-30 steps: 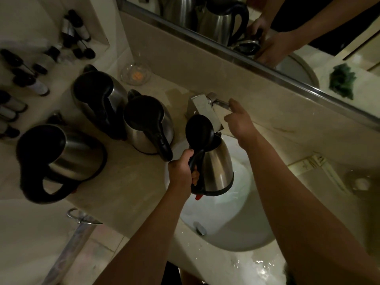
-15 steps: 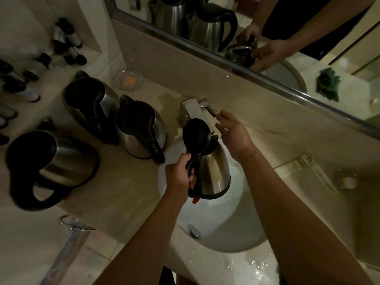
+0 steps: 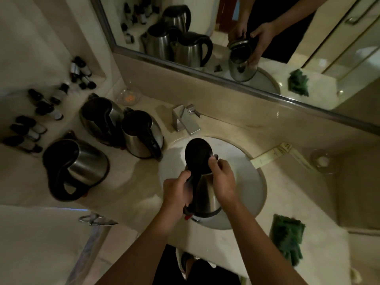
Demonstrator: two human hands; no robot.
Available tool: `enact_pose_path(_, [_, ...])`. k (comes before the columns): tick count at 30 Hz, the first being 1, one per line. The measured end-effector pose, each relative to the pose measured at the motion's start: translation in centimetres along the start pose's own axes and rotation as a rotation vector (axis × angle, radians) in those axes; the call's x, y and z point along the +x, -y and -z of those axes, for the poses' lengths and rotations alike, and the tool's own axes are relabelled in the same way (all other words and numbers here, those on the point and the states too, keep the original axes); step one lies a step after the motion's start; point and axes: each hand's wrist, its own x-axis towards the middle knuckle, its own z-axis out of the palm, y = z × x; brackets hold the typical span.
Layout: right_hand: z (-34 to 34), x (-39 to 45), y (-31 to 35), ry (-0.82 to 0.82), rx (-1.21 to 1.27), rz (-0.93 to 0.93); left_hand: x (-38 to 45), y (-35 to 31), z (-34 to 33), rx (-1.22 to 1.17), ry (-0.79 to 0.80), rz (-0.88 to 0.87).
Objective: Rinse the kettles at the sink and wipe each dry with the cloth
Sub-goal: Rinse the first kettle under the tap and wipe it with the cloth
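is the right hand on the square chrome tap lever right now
No, the right hand grips the body of the steel kettle over the white sink, apart from the chrome tap.

At the centre of the frame the sink (image 3: 250, 182) is set into the counter (image 3: 131, 182), with the tap (image 3: 186, 121) behind it, toward the mirror (image 3: 267, 38) along the top. A kettle (image 3: 205, 194) is held over the sink, the left hand (image 3: 176, 194) on its handle at its left, the right hand (image 3: 223, 179) on its body at its right. Left of the sink three more kettles stand on the counter: one (image 3: 144, 136) just beside the sink, one (image 3: 101, 120) touching it further left, one (image 3: 76, 167) at mid left. Small bottles (image 3: 37, 124) lie at the far left. The cloth (image 3: 285, 237) lies on the counter at lower right of the sink
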Motion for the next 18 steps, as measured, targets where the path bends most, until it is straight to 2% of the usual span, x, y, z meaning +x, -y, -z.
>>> enact_pose_path(5, [-0.4,-5.8,-1.9,-0.067,0.094,0.041,-3.6,2.2,2.5,0.106,0.036,-0.074])
enact_pose_path(11, [-1.2,-11.8,-4.5,-0.238,0.203,0.060,-5.9,5.0,6.0,0.203,0.162,-0.202])
enact_pose_path(18, [-2.1,-16.7,-7.2,-0.348,0.246,0.080,-6.8,8.0,9.5,0.297,0.303,-0.340])
